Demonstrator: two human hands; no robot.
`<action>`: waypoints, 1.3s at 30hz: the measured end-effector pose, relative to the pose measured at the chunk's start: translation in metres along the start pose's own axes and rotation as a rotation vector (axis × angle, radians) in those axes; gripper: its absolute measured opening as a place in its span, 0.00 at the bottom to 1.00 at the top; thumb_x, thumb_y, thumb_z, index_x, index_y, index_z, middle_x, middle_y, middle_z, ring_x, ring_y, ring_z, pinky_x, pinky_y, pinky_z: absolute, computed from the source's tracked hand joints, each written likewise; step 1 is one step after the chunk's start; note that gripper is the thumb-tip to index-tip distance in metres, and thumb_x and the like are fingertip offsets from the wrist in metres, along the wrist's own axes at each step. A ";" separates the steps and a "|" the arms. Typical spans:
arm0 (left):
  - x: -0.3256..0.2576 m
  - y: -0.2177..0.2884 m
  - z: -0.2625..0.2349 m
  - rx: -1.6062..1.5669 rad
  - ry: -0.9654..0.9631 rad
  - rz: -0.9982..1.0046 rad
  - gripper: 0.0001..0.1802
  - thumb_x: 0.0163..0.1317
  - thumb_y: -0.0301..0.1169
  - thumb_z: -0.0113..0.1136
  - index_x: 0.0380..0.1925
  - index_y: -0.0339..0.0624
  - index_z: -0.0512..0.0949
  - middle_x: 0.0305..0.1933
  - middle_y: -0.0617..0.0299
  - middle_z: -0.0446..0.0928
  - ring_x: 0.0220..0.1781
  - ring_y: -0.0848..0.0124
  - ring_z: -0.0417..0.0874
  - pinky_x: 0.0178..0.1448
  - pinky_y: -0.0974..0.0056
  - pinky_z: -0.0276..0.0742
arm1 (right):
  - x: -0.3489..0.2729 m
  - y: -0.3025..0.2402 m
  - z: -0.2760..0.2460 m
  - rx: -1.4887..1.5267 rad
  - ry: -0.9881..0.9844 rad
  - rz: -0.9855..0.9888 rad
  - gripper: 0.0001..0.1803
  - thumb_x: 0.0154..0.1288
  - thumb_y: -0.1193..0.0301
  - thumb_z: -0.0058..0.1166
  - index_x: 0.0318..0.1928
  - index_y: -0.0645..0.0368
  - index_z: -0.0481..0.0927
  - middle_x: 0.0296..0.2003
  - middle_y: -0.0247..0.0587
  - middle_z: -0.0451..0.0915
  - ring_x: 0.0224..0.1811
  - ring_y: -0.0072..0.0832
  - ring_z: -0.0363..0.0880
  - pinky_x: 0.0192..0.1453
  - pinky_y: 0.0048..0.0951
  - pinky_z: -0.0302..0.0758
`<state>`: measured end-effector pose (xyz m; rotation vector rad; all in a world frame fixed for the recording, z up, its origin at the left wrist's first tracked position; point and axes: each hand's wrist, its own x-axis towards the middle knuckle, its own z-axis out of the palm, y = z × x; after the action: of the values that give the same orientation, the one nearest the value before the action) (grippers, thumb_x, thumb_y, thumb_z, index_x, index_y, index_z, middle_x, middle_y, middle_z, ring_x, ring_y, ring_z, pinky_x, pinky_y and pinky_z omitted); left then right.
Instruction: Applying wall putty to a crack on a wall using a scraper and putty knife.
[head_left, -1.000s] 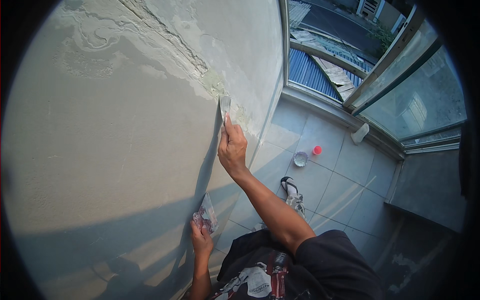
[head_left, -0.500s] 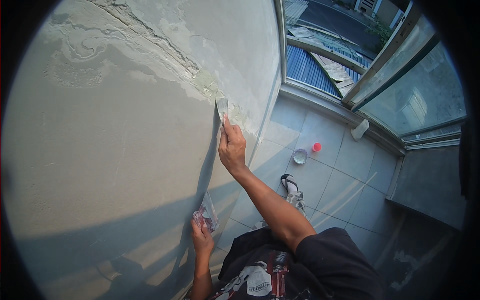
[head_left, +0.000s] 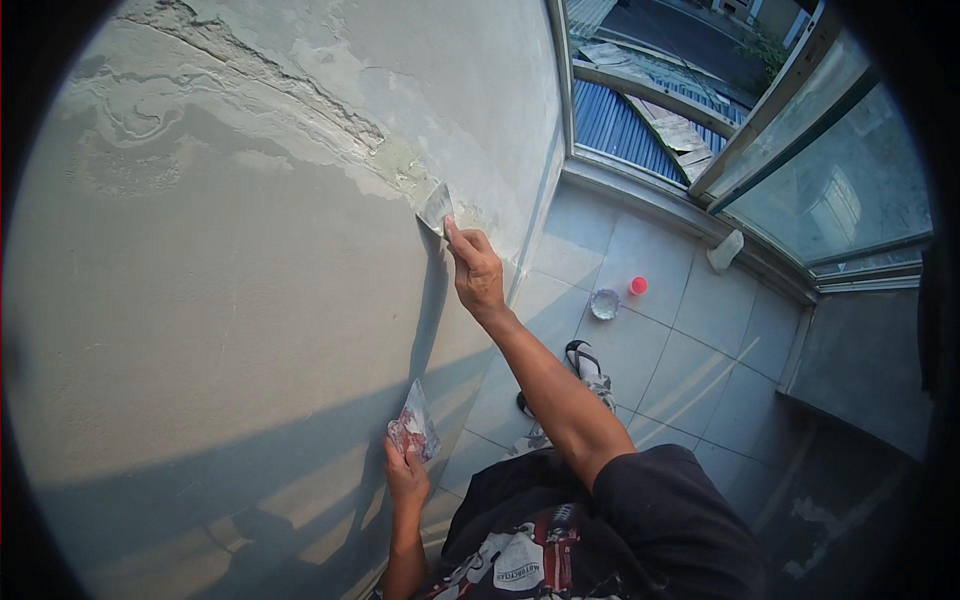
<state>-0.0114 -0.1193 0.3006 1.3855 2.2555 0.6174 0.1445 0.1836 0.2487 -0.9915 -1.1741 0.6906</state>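
My right hand [head_left: 478, 270] grips a flat grey metal scraper [head_left: 436, 208], its blade against the rough grey plastered wall [head_left: 200, 300], just beyond my fingers. A long, jagged crack [head_left: 280, 85] runs away up and left of that hand. My left hand [head_left: 406, 478], lower, grasps a broad, pointed blade [head_left: 418, 425] smeared reddish and white. Right of my right hand, a small round bowl [head_left: 604, 304] and a pinkish-red cup-like thing [head_left: 638, 286] stand on pale floor tiles [head_left: 640, 350]. Dark lettering marks a pale patch on my black shirt [head_left: 640, 530], right of my left hand.

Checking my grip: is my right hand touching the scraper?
Touching: the head view shows the right hand gripping the scraper, with no gap between them.
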 end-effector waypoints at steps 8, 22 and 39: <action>-0.002 0.006 -0.001 0.020 0.001 -0.002 0.26 0.66 0.27 0.48 0.62 0.23 0.61 0.48 0.28 0.75 0.50 0.33 0.77 0.53 0.48 0.73 | 0.011 0.008 -0.018 -0.006 -0.050 -0.071 0.29 0.61 0.88 0.52 0.60 0.48 0.79 0.36 0.40 0.77 0.37 0.32 0.78 0.42 0.29 0.76; -0.003 0.037 0.008 -0.005 -0.010 -0.087 0.26 0.66 0.27 0.48 0.62 0.27 0.62 0.47 0.30 0.76 0.50 0.34 0.78 0.53 0.48 0.73 | -0.014 0.046 -0.032 0.016 -0.162 0.029 0.30 0.61 0.87 0.52 0.61 0.46 0.78 0.35 0.40 0.75 0.38 0.32 0.77 0.43 0.31 0.76; -0.015 0.038 0.021 0.037 0.043 -0.060 0.28 0.64 0.26 0.48 0.64 0.25 0.59 0.49 0.29 0.76 0.51 0.35 0.77 0.54 0.48 0.73 | -0.013 0.043 -0.036 0.032 -0.181 0.021 0.29 0.63 0.88 0.52 0.61 0.47 0.78 0.38 0.41 0.78 0.35 0.31 0.79 0.42 0.29 0.78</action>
<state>0.0343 -0.1145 0.3073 1.3284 2.3439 0.5938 0.1781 0.1811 0.2019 -0.9301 -1.3073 0.8265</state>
